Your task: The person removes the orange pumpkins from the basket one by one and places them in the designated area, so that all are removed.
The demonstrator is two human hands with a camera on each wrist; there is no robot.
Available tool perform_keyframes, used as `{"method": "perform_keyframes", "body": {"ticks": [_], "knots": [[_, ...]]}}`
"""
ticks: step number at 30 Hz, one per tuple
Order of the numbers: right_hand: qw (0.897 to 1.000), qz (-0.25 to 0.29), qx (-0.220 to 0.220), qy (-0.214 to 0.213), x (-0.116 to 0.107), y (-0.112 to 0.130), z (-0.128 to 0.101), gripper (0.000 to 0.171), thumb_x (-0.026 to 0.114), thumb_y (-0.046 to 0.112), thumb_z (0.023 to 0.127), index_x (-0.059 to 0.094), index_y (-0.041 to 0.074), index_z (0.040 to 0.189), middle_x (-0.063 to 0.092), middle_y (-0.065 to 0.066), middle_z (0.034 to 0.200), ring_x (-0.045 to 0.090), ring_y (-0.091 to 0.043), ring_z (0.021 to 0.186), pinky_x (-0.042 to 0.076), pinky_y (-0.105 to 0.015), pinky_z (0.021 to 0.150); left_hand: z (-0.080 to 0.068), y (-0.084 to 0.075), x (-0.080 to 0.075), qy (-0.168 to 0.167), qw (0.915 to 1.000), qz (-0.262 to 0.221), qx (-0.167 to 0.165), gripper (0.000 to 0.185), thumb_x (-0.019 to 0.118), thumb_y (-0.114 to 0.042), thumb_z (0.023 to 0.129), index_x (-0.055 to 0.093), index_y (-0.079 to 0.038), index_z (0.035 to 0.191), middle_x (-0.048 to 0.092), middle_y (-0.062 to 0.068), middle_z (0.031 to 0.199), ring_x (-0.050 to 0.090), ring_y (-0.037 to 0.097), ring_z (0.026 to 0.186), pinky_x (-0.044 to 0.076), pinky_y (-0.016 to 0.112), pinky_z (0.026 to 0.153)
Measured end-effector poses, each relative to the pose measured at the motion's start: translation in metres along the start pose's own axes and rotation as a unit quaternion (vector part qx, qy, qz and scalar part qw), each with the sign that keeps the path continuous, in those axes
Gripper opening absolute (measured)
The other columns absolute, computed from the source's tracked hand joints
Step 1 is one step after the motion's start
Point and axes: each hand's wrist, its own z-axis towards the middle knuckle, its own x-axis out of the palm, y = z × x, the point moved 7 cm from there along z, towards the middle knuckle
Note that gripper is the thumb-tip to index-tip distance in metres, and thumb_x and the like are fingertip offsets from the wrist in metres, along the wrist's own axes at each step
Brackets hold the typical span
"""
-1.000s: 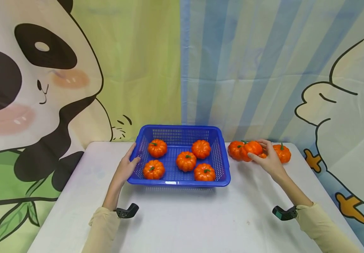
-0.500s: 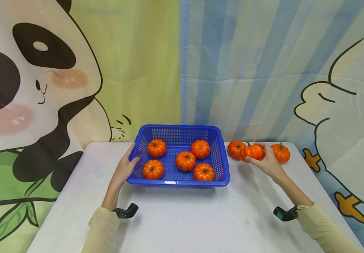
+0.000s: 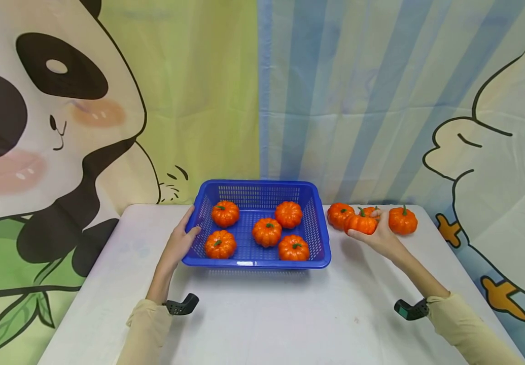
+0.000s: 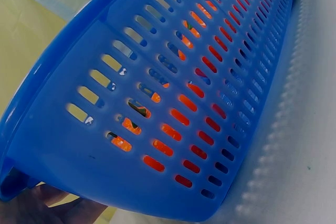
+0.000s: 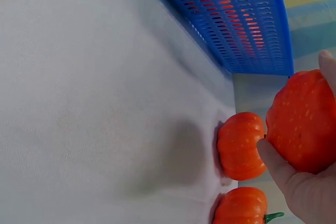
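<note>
- The right hand grasps one small orange toy pumpkin, fingers and thumb curled round it; it looks lifted just off the white worktop, to the right of the blue slotted basket.
- The left hand grips the basket's left rim, thumb hooked over the edge. The left wrist view shows only the slotted wall and a bit of skin beneath the corner.
- Likely risk: the glossy, rounded pumpkin could slip from the grasp, since the right wrist view shows it held mainly by the thumb below and a fingertip above.
- A second risk: a loose pumpkin sits just beside the held one on its left, with another pumpkin just to its right. A sideways sweep of the hand could knock either one and roll it towards the worktop edge.
- A third orange shape peeps out behind the held pumpkin; I cannot tell how it lies.
- The near right wall of the basket stands between the held pumpkin and the inside; a low path would catch the rim.
- Five pumpkins already lie spread inside the basket, leaving gaps rather than one wide space.
- Behind hangs a cartoon backdrop with a panda and blue stripes.
</note>
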Motion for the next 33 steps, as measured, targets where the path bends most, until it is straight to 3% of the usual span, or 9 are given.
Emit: {"method": "perform_keyframes", "body": {"ticks": [4,10,14,21,28,33], "knots": [[1.000,-0.003,-0.014,0.007,0.002,-0.001,0.000,0.083,0.063,0.041,0.091,0.004,0.002,0.135,0.022,-0.028,0.136,0.035,-0.045,0.124,0.040,-0.059,0.107,0.000,0.000,0.001,0.001,1.0000,0.001,-0.001,0.066,0.042,-0.019,0.101,0.009,-0.027,0.157,0.020,0.019,0.161,0.027,0.045,0.144,0.022,0.063,0.115],[0.998,-0.054,-0.017,0.033,0.007,-0.005,0.001,0.079,0.058,0.037,0.093,0.012,0.001,0.147,0.028,-0.034,0.146,0.038,-0.050,0.128,0.035,-0.066,0.107,0.001,0.001,0.000,-0.001,1.0000,-0.002,0.000,0.066,0.043,-0.020,0.101,0.010,-0.028,0.157,0.020,0.018,0.161,0.027,0.044,0.145,0.022,0.062,0.116],[0.996,-0.078,-0.012,0.033,0.009,-0.005,0.003,0.083,0.062,0.035,0.088,0.019,0.000,0.150,0.026,-0.032,0.151,0.035,-0.051,0.132,0.034,-0.069,0.105,0.001,0.001,-0.001,-0.003,1.0000,-0.002,0.002,0.066,0.043,-0.021,0.100,0.010,-0.028,0.157,0.020,0.019,0.161,0.028,0.044,0.144,0.022,0.062,0.116],[0.994,-0.085,-0.069,0.024,0.018,-0.010,0.006,0.078,0.071,0.024,0.082,0.029,-0.003,0.142,0.035,-0.031,0.142,0.039,-0.050,0.127,0.038,-0.068,0.102,0.002,0.000,-0.001,-0.003,1.0000,-0.001,0.002,0.066,0.043,-0.020,0.100,0.010,-0.029,0.157,0.020,0.018,0.161,0.027,0.043,0.145,0.021,0.062,0.117],[0.988,-0.115,-0.106,0.010,0.030,-0.027,0.007,0.086,0.082,0.031,0.076,0.033,-0.004,0.137,0.044,-0.031,0.135,0.044,-0.050,0.121,0.041,-0.069,0.098,0.003,0.001,0.000,0.000,1.0000,-0.006,0.003,0.066,0.043,-0.020,0.100,0.010,-0.028,0.157,0.019,0.017,0.162,0.025,0.042,0.146,0.020,0.061,0.117],[0.983,-0.121,-0.137,0.013,0.041,-0.034,0.008,0.091,0.085,0.029,0.073,0.032,-0.006,0.139,0.044,-0.031,0.135,0.045,-0.047,0.122,0.038,-0.068,0.102,0.002,0.003,0.000,0.001,1.0000,-0.003,-0.002,0.066,0.043,-0.021,0.101,0.010,-0.028,0.157,0.019,0.017,0.162,0.025,0.042,0.146,0.020,0.061,0.117]]}}
